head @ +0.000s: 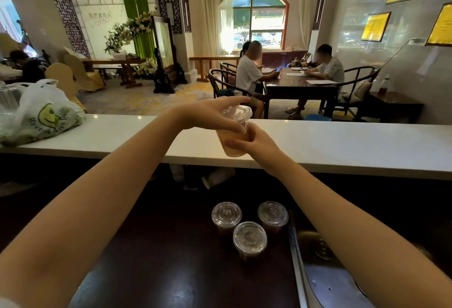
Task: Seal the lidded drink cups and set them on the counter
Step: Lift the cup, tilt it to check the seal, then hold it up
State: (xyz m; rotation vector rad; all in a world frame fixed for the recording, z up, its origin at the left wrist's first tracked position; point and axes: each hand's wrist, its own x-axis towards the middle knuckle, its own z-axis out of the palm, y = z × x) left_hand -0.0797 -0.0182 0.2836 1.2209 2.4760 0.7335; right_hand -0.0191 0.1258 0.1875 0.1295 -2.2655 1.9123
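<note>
Held cup: the held cup (233, 141), amber drink inside, is up in the air over the near edge of the white counter (342, 141) - not set down yet.
Lid: the clear lid (237, 113) sits on top, tilted slightly toward the camera; I cannot tell whether it is snapped on all the way round.
Left hand: the left hand (210, 115) arches over the lid, thumb on the near rim and fingers curled over the far rim - a grip made for pressing the rim down, by my reading.
Right hand: the right hand (254, 142) wraps its fingers round the cup's body from the right side, bracing it so the push from above has something to work against.
Step in hand: looks like sealing, done in mid-air just above the landing spot, so the set-down is a short drop.
Counter: long and white, its near edge running right across the view; the middle stretch below the cup is bare.
Waiting cups: three lidded cups (250, 236) stand in a tight triangle on the dark worktop (171, 246) below the counter, near its right edge - close to hand for the next pick.
Bag: a plastic bag (46, 112) with a smiley print slumps at the counter's left end, well apart from the cup.
Sink: a metal sink (330, 283) lies just beside the worktop's right edge.
Risk: squeeze the soft cup wall too hard and the lid could pop.
</note>
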